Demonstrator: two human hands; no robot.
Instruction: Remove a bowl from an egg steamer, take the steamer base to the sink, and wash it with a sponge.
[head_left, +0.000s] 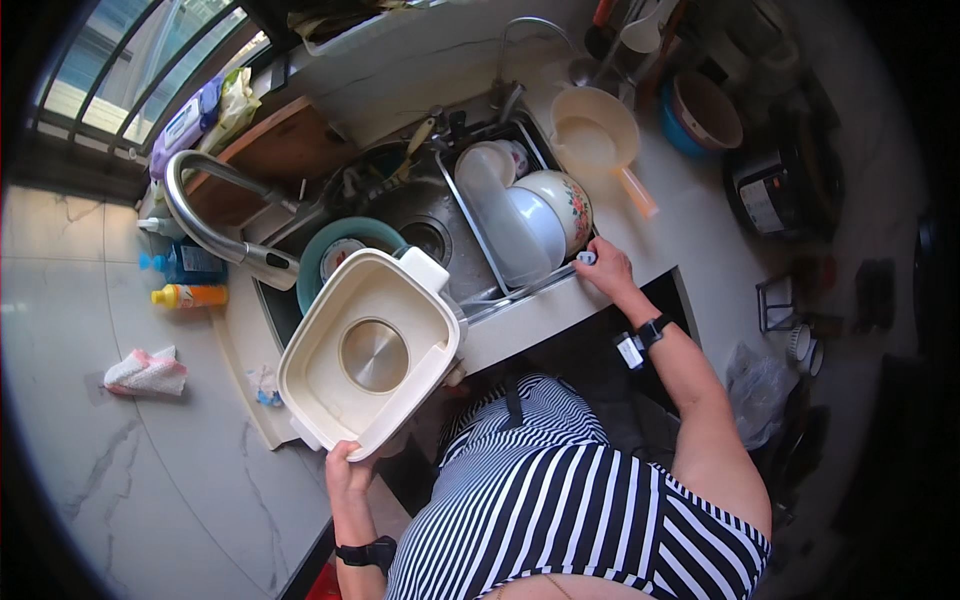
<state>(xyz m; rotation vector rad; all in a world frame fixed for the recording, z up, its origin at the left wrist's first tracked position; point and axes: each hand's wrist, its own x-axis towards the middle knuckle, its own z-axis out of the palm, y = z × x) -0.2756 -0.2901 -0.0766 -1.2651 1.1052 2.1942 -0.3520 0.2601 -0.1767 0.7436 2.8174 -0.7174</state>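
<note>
My left hand (349, 469) grips the near lower corner of a cream rectangular appliance base (315, 375), tilted so its inside faces me. A round metal plate (375, 355) sits in its floor. The base hangs partly over the sink's front edge and covers part of a green basin (309, 262). At the near right corner of a dish rack (474, 225), my right hand (609, 268) pinches a small grey-white piece (586, 257); what it is I cannot tell. In the rack are a flowered bowl (562, 196), a pale blue-white bowl (541, 225) and a translucent plastic container (499, 225).
A curved faucet (214, 225) arches over the sink's left side. Bottles (191, 295) and a wooden board (281, 157) stand beside it. On the right are a cream dipper (600, 135), stacked basins (701, 112) and a black appliance (772, 191). A folded cloth (146, 373) lies left.
</note>
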